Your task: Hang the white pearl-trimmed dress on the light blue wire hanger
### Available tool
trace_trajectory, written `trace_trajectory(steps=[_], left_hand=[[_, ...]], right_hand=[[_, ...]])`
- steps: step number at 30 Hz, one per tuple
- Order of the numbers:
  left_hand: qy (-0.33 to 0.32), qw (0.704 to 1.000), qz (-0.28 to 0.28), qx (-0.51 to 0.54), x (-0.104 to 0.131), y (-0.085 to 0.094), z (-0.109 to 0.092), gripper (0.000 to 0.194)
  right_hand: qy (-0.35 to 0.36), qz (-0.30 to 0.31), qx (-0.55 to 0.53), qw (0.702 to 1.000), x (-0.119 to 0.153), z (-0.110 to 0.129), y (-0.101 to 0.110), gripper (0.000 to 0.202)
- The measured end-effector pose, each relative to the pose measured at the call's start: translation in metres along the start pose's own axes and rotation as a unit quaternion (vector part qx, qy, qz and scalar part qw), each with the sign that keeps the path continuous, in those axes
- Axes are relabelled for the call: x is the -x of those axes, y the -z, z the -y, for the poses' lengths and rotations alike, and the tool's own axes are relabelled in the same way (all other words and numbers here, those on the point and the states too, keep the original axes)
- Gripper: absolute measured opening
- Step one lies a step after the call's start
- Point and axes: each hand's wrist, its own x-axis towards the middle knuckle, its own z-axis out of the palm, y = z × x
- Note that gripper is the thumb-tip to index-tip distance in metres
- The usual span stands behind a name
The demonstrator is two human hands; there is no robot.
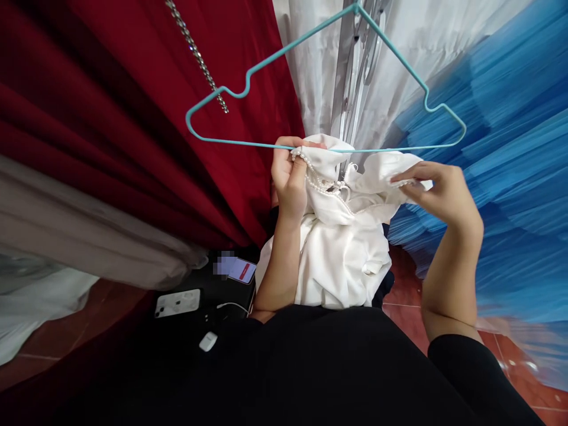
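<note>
A white garment (341, 254) with a pearl-beaded edge lies bunched over my lap, its upper part lifted between my hands. My left hand (290, 171) pinches the beaded edge on the left, thumb in front, just at the hanger's lower bar. On the right, my right hand (437, 186) grips another part of the same edge between thumb and fingers. A light blue wire hanger (248, 77) hangs in front of me; its lower bar passes before the garment's top. Whether the garment touches the bar is unclear.
Red fabric (146, 118) with a rhinestone strip (199, 59) hangs at left, above greyish fabric (89, 225). Blue tulle (510, 207) hangs close on the right, white cloth (310, 71) behind. Beside me lie a white phone (177, 303), a lit phone (242, 270) and a white earbud case (208, 341).
</note>
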Motion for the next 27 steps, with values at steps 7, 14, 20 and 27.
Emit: trace_trajectory(steps=[7, 14, 20, 27], left_hand=[[0.011, 1.0, 0.005, -0.005, 0.0, 0.001, 0.004, 0.039], [0.028, 0.999, 0.005, 0.02, 0.004, -0.001, -0.005, 0.032], [0.003, 0.999, 0.006, -0.051, 0.005, 0.022, 0.006, 0.023], [0.015, 0.967, -0.183, -0.178, -0.015, 0.096, 0.009, 0.024]], right_hand=[[0.122, -0.127, -0.042, 0.984, -0.019, 0.058, -0.054, 0.026], [0.129, -0.227, -0.069, 0.963, -0.028, 0.05, -0.082, 0.018], [0.088, -0.218, -0.077, 0.969, -0.032, 0.039, -0.067, 0.012], [0.107, -0.228, -0.08, 0.964, -0.037, 0.033, -0.067, 0.007]])
